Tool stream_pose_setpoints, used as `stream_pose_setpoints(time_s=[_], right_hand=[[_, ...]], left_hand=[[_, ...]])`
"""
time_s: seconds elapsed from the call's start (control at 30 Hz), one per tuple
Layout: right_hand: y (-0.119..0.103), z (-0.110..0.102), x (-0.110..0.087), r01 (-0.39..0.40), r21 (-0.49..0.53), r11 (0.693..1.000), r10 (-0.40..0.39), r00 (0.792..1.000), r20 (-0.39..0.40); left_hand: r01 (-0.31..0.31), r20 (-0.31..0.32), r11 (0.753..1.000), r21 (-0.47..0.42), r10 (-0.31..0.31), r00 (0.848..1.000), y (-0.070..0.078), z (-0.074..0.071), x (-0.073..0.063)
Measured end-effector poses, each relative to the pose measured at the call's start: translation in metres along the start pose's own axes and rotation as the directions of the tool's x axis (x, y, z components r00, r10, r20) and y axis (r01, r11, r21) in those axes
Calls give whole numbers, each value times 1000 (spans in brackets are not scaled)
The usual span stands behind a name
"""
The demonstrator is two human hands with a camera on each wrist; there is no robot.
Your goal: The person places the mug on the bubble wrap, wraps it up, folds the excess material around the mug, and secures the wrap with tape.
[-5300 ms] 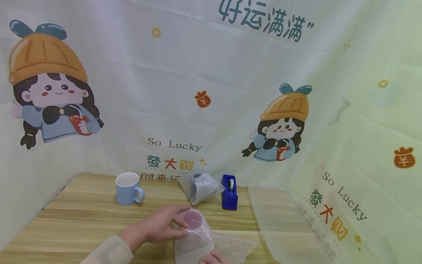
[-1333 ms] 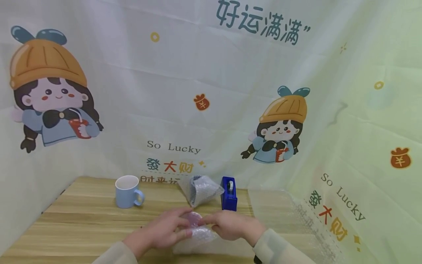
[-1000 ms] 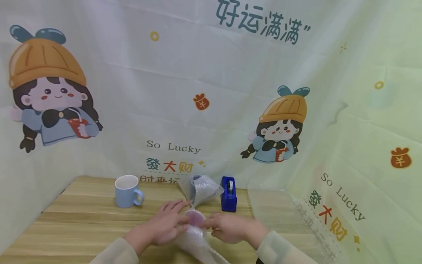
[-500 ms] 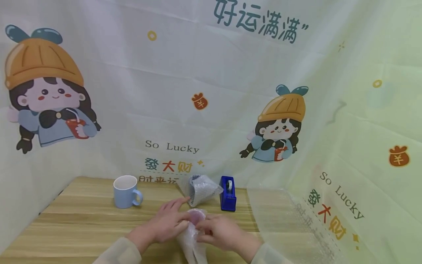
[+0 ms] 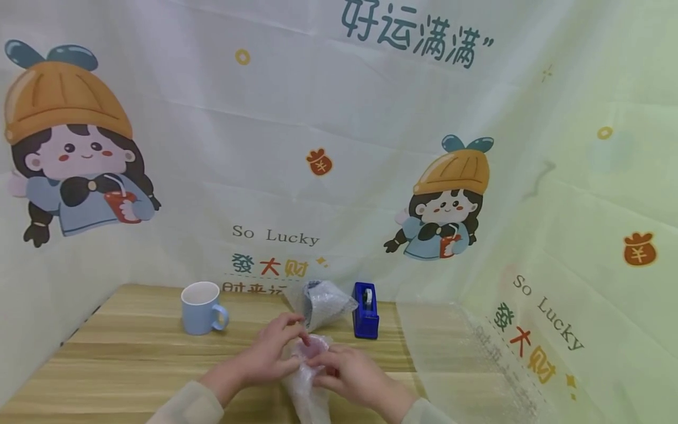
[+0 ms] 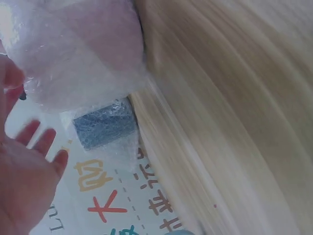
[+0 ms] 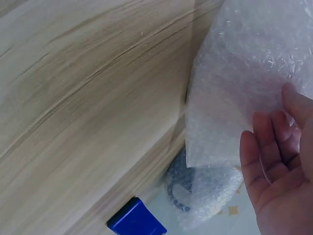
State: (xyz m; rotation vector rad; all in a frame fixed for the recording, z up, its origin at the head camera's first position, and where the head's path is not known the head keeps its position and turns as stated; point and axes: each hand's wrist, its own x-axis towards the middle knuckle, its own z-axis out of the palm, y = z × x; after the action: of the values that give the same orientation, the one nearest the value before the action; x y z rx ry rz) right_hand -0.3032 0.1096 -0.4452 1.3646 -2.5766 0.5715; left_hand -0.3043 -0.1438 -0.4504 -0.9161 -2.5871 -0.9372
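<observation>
A pink cup with a round mouth stands wrapped in bubble wrap at the near middle of the table; its lower part shows only as pink through the wrap. My left hand is at the left of the mouth, with its fingers loosely bent over the rim. In the left wrist view several of those fingers are apart from the wrap. From the right, my right hand pinches the wrap's edge near the rim between thumb and fingers. The right wrist view shows that thumb against the wrap.
A light blue mug stands at the back left. Behind the cup lies another bubble-wrapped bundle, bluish inside, beside a blue tape dispenser. A flat bubble-wrap sheet covers the table's right side. A printed cloth hangs behind.
The wrap's loose end has swung from the cup's right round toward its front and left. My right hand has moved up from the near edge to the rim. My left hand's fingers have lifted a little.
</observation>
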Motion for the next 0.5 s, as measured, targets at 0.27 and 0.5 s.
stream_pose_setpoints(time_s=[0.27,0.5], right_hand=[[-2,8,0,-30,53,998,31,999,-21],[-5,3,-6,-89,59,994,86,995,50]], left_hand=[[-44,102,998,36,40,994,0,-10,-15],[-23,162,1000,12,20,987,3,-12,-14]])
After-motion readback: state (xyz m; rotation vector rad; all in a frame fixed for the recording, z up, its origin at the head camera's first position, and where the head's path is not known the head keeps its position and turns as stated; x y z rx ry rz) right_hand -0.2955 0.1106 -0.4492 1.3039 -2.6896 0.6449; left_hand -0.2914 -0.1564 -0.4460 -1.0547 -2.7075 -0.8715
